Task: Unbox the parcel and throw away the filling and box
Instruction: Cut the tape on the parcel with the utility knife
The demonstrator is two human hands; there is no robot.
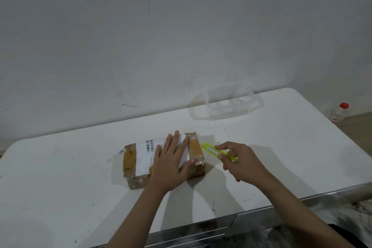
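Note:
A small brown cardboard parcel [132, 160], wrapped in clear tape and bearing a white barcode label, lies on the white table [261, 157]. My left hand [170, 164] rests flat on top of it, fingers spread, pressing it down. Just right of the parcel, my right hand [241, 162] grips a yellow-green utility knife [211, 150]. The knife's tip points at the parcel's right end and sits very close to it. No blade is visible at this size.
A clear plastic container [227, 102] stands at the table's back edge near the wall. A small bottle with a red cap [339, 113] sits on the floor beyond the table's right side. The table's front edge runs along the bottom.

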